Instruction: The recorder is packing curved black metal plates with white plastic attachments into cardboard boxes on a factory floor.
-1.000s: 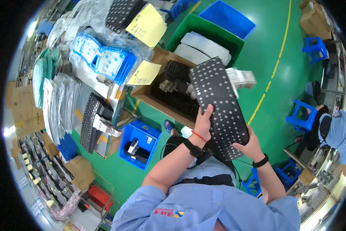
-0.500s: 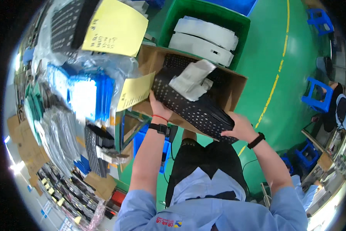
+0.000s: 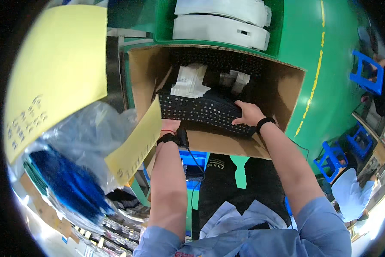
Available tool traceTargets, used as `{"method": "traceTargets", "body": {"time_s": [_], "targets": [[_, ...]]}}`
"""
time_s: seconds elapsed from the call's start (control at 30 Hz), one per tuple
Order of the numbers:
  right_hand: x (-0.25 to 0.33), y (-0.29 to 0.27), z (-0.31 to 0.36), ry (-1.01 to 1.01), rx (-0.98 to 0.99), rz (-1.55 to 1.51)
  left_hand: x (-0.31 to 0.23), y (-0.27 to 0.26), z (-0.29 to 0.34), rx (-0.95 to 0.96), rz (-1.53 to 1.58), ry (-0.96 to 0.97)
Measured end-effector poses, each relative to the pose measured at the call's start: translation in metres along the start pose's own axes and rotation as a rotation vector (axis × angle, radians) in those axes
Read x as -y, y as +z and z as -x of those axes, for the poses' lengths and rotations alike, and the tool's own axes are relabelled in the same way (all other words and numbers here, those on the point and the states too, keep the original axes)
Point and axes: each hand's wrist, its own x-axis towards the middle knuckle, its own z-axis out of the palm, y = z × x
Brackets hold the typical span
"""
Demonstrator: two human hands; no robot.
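A long black perforated strip bundle (image 3: 201, 110), dotted with light holes and wrapped with white paper (image 3: 190, 81) near its left part, lies lengthwise within an open cardboard box (image 3: 226, 144). At its right end my right hand (image 3: 250, 114) is closed, with the thumb on the near side and the fingers over the top. My left hand (image 3: 171, 125) is at the bundle's left end and seems to grip it; a yellow sheet (image 3: 134, 143) and the bundle cover most of its fingers. More black perforated pieces (image 3: 218, 60) lie behind it in the box, one with a white paper band (image 3: 240, 81).
Beyond the box, a green bin (image 3: 277, 30) holds white curved parts (image 3: 220, 31). At left are a large yellow sheet (image 3: 59, 73), clear plastic wrapping (image 3: 94, 141) and blue wrapped items (image 3: 66, 184). Blue stools (image 3: 367, 72) and a seated person (image 3: 351, 192) are on the right.
The black bundle has gone from a slant across the box's near edge to lying nearly level inside it. Both hands moved with it, and the box now appears larger and closer.
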Motion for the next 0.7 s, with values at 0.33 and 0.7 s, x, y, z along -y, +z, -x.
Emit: {"method": "traceTargets", "body": {"time_s": [0.33,0.7], "targets": [[-0.073,0.060,-0.060,0.044,0.077,-0.032,-0.006,-0.078,-0.082,-0.599,-0.253,-0.152],[-0.128,0.110,-0.122,-0.034,0.029,0.146,-0.025,-0.166,-0.141,-0.635,-0.437,0.086]]}}
